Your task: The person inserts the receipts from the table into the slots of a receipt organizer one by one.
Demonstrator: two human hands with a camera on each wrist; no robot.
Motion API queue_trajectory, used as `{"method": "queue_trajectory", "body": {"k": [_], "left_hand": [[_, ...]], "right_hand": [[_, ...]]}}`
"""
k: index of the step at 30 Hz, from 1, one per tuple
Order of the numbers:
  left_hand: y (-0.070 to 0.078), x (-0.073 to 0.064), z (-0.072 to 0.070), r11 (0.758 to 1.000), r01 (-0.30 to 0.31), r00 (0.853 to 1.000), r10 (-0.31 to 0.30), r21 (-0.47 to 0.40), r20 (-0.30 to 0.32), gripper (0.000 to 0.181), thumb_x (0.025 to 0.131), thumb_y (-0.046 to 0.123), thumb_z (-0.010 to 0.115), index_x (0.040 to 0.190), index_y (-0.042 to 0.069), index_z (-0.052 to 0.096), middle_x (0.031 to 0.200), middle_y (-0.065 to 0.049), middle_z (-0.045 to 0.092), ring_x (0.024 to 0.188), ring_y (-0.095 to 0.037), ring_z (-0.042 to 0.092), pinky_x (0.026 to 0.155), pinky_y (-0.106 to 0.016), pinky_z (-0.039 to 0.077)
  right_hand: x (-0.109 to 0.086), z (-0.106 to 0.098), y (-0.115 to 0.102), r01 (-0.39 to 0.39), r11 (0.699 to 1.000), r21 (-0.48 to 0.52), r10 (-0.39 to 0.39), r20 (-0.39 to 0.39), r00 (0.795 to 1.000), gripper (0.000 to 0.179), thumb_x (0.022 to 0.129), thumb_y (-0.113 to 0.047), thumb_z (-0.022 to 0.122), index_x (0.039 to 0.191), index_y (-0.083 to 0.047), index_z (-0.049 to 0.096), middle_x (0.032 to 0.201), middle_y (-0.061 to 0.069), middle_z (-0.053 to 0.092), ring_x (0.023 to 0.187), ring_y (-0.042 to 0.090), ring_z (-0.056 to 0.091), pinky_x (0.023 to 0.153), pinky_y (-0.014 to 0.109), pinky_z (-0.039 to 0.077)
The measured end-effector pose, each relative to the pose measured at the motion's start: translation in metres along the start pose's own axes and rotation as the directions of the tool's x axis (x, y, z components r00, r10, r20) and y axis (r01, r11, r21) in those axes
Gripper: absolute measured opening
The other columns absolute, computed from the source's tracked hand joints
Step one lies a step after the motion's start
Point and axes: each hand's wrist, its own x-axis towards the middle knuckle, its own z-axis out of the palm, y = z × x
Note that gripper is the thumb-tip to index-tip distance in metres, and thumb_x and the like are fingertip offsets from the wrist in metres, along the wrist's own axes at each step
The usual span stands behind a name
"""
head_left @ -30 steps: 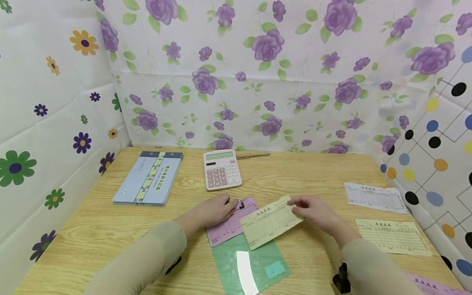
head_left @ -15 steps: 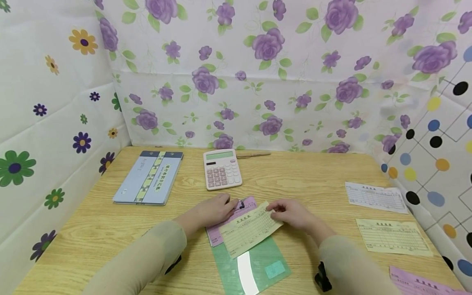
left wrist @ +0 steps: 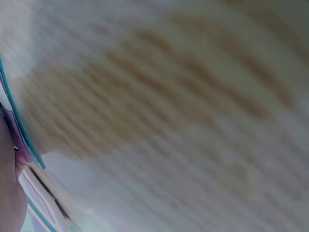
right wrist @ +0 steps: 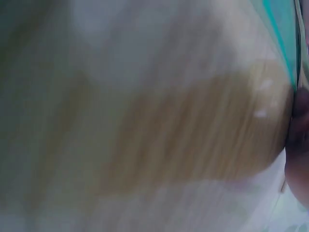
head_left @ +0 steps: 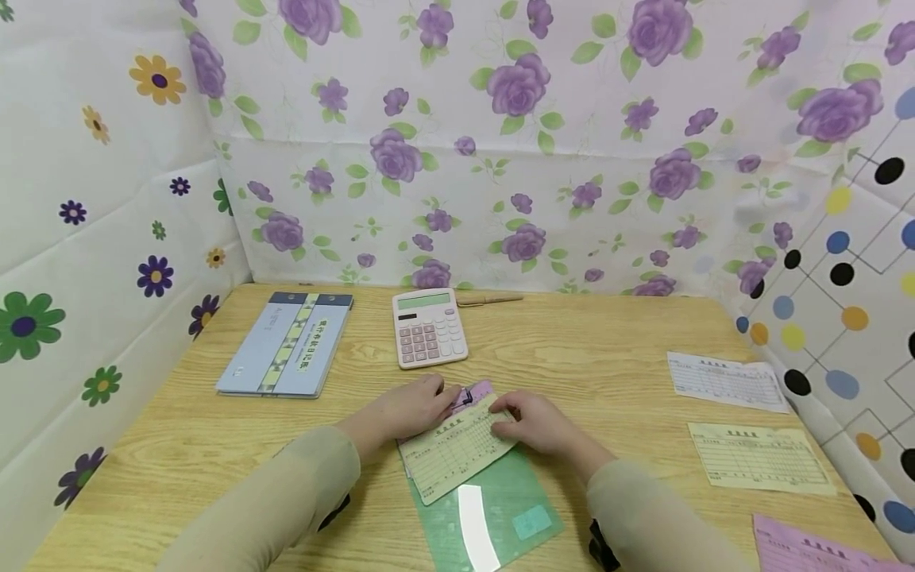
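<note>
In the head view, a green see-through clipboard [head_left: 493, 508] lies on the table with pink printed slips [head_left: 480, 389] under a small black clip [head_left: 466, 396] at its top. My left hand [head_left: 411, 407] grips the clipboard's top edge beside the clip; its thumb is hidden. A yellow printed slip [head_left: 453, 449] lies slantwise over the pink slips, covering most of them. My right hand [head_left: 536, 423] pinches the yellow slip by its right end. Each wrist view shows mostly blurred table, with the clipboard's green edge [left wrist: 19, 116] and part of a hand at the side.
A blue account book [head_left: 286, 345] lies at the left and a pink calculator [head_left: 430, 330] behind my hands, with a pen [head_left: 489, 300] beside it. Along the right side lie a white slip [head_left: 725, 383], a yellow form [head_left: 761, 458] and a pink form [head_left: 815, 548]. Patterned cloth surrounds the table.
My right hand has moved left, drawing the yellow slip with it, so that it now covers most of the pink slips. The left hand has stayed in place at the clip.
</note>
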Motion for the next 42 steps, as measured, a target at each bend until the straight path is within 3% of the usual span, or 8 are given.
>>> {"method": "queue_trajectory", "body": {"k": [2,7,12,19,23,28,35,42], "left_hand": [[0.001,0.000,-0.002,1.000,0.010,1.000,-0.009,-0.008,0.013,0.047,0.101,0.033,0.040,0.144,0.014,0.038,0.097,-0.002,0.046,0.074,-0.010,0.042,0.059,-0.024,0.040],[0.004,0.002,-0.006,0.996,0.067,0.996,-0.064,-0.058,0.059,0.047,0.102,0.034,0.035,0.145,0.014,0.037,0.098,-0.001,0.047,0.076,-0.011,0.043,0.061,-0.027,0.042],[0.007,0.003,-0.010,0.986,0.126,0.986,-0.113,-0.108,0.120,0.047,0.103,0.034,0.029,0.146,0.014,0.035,0.106,-0.003,0.049,0.087,-0.013,0.046,0.073,-0.032,0.045],[0.006,0.004,-0.013,0.996,0.083,0.987,-0.076,-0.043,0.142,0.049,0.104,0.036,0.025,0.146,0.011,0.034,0.119,-0.008,0.050,0.104,-0.018,0.050,0.085,-0.037,0.046],[0.006,0.006,-0.015,0.985,0.131,0.980,-0.112,-0.109,0.166,0.049,0.104,0.035,0.025,0.145,0.012,0.035,0.116,-0.007,0.050,0.100,-0.016,0.050,0.085,-0.036,0.046],[0.006,0.006,-0.017,0.995,0.081,0.984,-0.070,-0.058,0.164,0.046,0.104,0.029,0.028,0.145,0.009,0.035,0.112,-0.007,0.050,0.096,-0.015,0.049,0.081,-0.035,0.046],[0.007,0.004,-0.018,0.998,0.055,0.990,-0.050,-0.030,0.132,0.046,0.104,0.030,0.028,0.144,0.009,0.035,0.108,-0.007,0.050,0.091,-0.016,0.049,0.078,-0.035,0.047],[0.006,0.002,-0.014,0.994,-0.056,0.997,0.051,0.092,0.050,0.044,0.103,0.026,0.035,0.141,0.004,0.040,0.105,-0.010,0.051,0.091,-0.018,0.051,0.075,-0.033,0.049]], "right_hand": [[0.000,0.004,-0.003,0.020,0.997,-0.070,-0.021,-0.020,1.000,0.031,0.085,-0.031,0.069,0.110,-0.012,0.066,0.109,0.003,0.061,0.103,0.020,0.054,0.091,0.042,0.042],[-0.001,0.009,-0.008,0.018,0.980,-0.199,-0.029,-0.052,0.998,0.035,0.082,-0.034,0.071,0.110,-0.013,0.065,0.099,0.004,0.056,0.086,0.017,0.053,0.080,0.040,0.045],[-0.001,0.010,-0.011,-0.002,0.976,-0.219,-0.011,-0.057,0.998,0.036,0.083,-0.033,0.072,0.111,-0.012,0.065,0.098,0.005,0.054,0.079,0.015,0.049,0.074,0.037,0.044],[0.000,0.012,-0.016,-0.027,0.973,-0.231,0.012,-0.065,0.998,0.038,0.083,-0.033,0.071,0.114,-0.012,0.064,0.096,0.005,0.054,0.076,0.015,0.049,0.070,0.036,0.044],[0.002,0.013,-0.018,-0.042,0.971,-0.236,0.025,-0.074,0.997,0.038,0.084,-0.033,0.070,0.115,-0.012,0.064,0.096,0.006,0.054,0.076,0.016,0.049,0.070,0.037,0.045],[0.004,0.013,-0.021,-0.059,0.968,-0.244,0.039,-0.087,0.995,0.039,0.084,-0.033,0.070,0.116,-0.012,0.063,0.094,0.006,0.055,0.073,0.016,0.048,0.067,0.035,0.043],[0.008,0.015,-0.024,-0.080,0.951,-0.298,0.048,-0.113,0.992,0.039,0.085,-0.035,0.068,0.117,-0.012,0.063,0.093,0.006,0.058,0.073,0.015,0.050,0.063,0.035,0.045],[0.011,0.016,-0.024,-0.089,0.941,-0.325,0.052,-0.120,0.991,0.040,0.087,-0.036,0.066,0.118,-0.013,0.063,0.095,0.007,0.062,0.079,0.019,0.055,0.068,0.039,0.047]]}}
